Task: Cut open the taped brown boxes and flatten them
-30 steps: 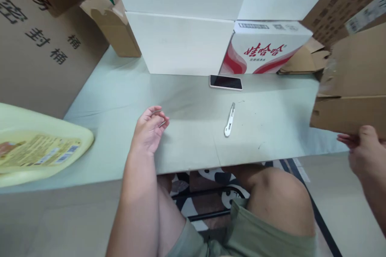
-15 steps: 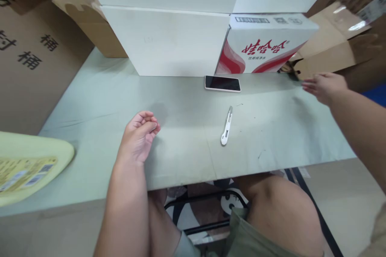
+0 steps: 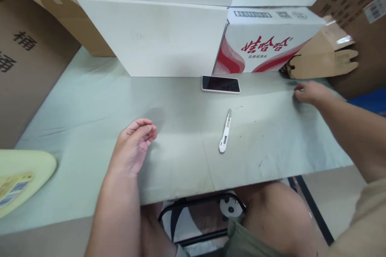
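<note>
My left hand (image 3: 132, 146) rests on its side on the pale green table (image 3: 90, 100), fingers loosely curled, with nothing in it. My right hand (image 3: 310, 93) lies on the table at the far right, fingers bent down against the surface, just below a flattened brown cardboard piece (image 3: 324, 60) and apart from it. A white utility knife (image 3: 224, 136) lies between the two hands. A phone (image 3: 221, 84) lies face up behind the knife.
Plain white boxes (image 3: 153, 36) and a white-and-red printed carton (image 3: 265, 40) line the back. Large brown cartons (image 3: 21, 60) stand at left and right. A pale yellow container (image 3: 18, 176) lies at the left edge. My knees show under the table's front edge.
My right hand let go of the brown cardboard it held at the right, and the cardboard now lies at the back right. The hand then dropped onto the table. My left hand barely moved.
</note>
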The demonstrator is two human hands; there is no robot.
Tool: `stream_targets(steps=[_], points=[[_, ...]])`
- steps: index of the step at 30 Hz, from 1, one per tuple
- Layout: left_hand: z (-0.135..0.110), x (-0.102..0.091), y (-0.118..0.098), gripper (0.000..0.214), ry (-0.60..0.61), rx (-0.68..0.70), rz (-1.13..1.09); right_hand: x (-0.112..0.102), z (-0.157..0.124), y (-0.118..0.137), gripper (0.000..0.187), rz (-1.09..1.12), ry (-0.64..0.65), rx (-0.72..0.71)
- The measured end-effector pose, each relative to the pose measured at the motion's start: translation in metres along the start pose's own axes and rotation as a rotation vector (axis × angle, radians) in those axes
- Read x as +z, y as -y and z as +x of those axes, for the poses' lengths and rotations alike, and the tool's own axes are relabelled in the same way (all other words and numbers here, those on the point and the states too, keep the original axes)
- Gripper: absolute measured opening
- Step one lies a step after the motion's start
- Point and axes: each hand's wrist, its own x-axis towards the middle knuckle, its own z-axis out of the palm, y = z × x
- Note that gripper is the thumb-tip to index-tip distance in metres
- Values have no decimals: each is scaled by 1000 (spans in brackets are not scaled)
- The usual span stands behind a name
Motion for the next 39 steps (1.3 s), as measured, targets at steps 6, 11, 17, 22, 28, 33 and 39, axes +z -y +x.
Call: stream_targets(steps=[6, 11, 17, 22, 28, 33, 39], points=[[8, 11, -2, 22, -3, -27, 10, -20, 35, 29, 9, -63, 51, 9], [8, 15, -3, 23, 1, -38, 0, -18, 25, 50, 12, -3, 84, -43], [3, 12, -5, 20, 10, -23, -12, 6, -12, 134, 39, 124, 156, -459], [-2, 10, -6, 20, 24, -9, -24, 27, -23, 216, 91, 133, 285, -693], [-2, -5, -10, 24, 60, 20, -61, 32, -14, 238, 85, 60, 284, -612], [-1, -10, -11, 25, 68, 26, -82, 31, -12, 230, 75, 34, 300, -594], [-4, -10, -9, 29, 80, 41, -93, 32, -12, 228, 67, 73, 281, -625]])
